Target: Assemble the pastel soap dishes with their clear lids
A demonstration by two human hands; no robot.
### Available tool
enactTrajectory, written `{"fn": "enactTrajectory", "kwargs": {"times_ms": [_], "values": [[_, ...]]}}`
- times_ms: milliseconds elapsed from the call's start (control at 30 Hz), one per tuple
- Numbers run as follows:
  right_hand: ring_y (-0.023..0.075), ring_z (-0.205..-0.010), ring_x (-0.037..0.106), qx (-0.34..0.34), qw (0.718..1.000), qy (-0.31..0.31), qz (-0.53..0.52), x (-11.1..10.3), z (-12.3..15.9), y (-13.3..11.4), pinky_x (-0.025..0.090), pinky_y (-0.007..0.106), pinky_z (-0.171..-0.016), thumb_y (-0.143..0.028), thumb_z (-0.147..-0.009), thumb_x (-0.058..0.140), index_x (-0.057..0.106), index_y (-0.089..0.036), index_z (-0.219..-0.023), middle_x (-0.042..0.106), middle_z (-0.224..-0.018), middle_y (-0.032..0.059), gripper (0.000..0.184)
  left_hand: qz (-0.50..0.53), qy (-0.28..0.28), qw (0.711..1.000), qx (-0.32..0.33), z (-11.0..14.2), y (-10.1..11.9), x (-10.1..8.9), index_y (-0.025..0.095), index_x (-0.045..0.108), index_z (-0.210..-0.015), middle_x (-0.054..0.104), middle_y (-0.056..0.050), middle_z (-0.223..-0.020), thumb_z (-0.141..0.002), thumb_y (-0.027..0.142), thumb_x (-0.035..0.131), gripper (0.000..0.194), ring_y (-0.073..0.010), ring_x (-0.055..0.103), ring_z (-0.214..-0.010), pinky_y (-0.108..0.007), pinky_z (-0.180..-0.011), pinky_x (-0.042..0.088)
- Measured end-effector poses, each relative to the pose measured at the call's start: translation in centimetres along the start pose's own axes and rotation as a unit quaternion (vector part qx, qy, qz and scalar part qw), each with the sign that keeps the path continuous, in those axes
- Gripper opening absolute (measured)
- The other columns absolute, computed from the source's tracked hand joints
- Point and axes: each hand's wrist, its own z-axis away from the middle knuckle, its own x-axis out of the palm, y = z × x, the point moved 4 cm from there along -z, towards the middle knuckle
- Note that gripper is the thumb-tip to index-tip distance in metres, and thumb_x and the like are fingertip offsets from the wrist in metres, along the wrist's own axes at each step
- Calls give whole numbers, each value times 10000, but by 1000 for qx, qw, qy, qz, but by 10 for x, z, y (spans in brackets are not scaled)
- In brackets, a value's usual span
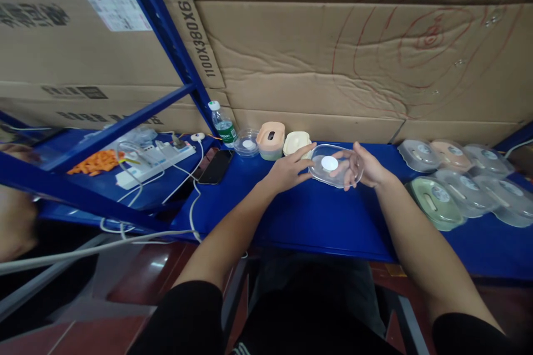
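A clear plastic lid (320,175) with a white round sticker (330,163) is held up over the blue table, between my two hands. My left hand (288,173) pinches its left edge with the fingers closed on the rim. My right hand (366,167) grips the right side, and some of its fingers show through the clear plastic. Just behind my left hand stands a cream container (296,141). Beside that is a peach-topped container (271,138) with a dark slot, and another clear lid (246,144) with a white sticker lies further left.
Several lidded containers (437,202) stand in rows at the right. At the left are a water bottle (225,128), a dark phone (215,166), a power strip (156,163) with cables and orange pieces (95,162). A blue post (166,39) and cardboard (291,61) rise behind. Another person's hand (16,222) shows far left.
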Motion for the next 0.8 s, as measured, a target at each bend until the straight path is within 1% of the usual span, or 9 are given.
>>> {"fn": "enactTrajectory", "kwargs": {"times_ms": [100,200,267,333,400,467,567,700,800], "values": [[249,-453,700,-38,998,47,-9,0,-6,1,485,334,-360,-1004,-850,254,697,-177,-1219,829,-907,184,1008,-3,22,999,-35,1,-10,-2,196,717,-953,550,-167,-1594,-973,417,750,225,-259,722,-1221,-366,-867,646],[202,-501,705,-146,973,179,-10,-10,-10,-1,557,324,-464,-974,-878,335,720,-198,-1122,819,-889,135,900,-29,134,986,-97,6,-34,-19,201,661,-841,609,-169,-1490,-895,458,830,313,-299,673,-1277,-447,-985,601],[172,-523,700,-194,947,257,11,-20,-11,-1,555,294,-489,-926,-893,455,727,-205,-1072,811,-878,108,791,-57,221,958,-171,14,-57,-38,211,627,-822,639,-147,-1407,-908,452,814,317,-290,657,-1274,-460,-1019,572],[155,-519,684,-205,929,304,41,-30,-12,2,539,277,-487,-877,-888,556,732,-207,-1041,802,-855,88,709,-88,292,920,-246,26,-79,-57,218,616,-837,675,-123,-1252,-931,425,784,282,-258,681,-1164,-425,-988,568],[152,-518,675,-198,920,330,77,-39,-13,7,534,277,-491,-834,-864,643,733,-212,-1009,796,-836,73,644,-115,322,889,-304,37,-98,-70,226,612,-853,684,-82,-1049,-931,376,774,234,-253,680,-1082,-417,-996,548],[158,-537,681,-187,911,345,127,-46,-15,12,540,285,-518,-784,-846,704,730,-217,-970,793,-829,64,582,-135,316,868,-359,47,-114,-76,233,612,-865,686,-64,-989,-905,304,782,188,-259,671,-1047,-416,-999,534],[181,-599,714,-182,893,352,213,-52,-17,18,566,317,-601,-710,-873,711,739,-214,-950,803,-867,72,502,-157,263,850,-428,56,-127,-74,230,628,-883,708,-84,-1043,-870,242,783,156,-280,663,-1092,-417,-1023,517],[233,-697,759,-184,870,340,307,-53,-19,21,601,396,-729,-633,-916,673,771,-216,-1019,821,-935,89,442,-166,158,851,-473,60,-131,-61,202,702,-994,717,-130,-1144,-893,247,734,115,-302,661,-1167,-421,-1069,497],[272,-812,779,-190,851,337,354,-51,-17,18,608,440,-815,-586,-926,664,787,-223,-1048,829,-961,95,402,-178,121,845,-490,62,-131,-56,206,754,-1058,717,-141,-1197,-908,284,701,178,-323,668,-1188,-425,-1062,509]]}}
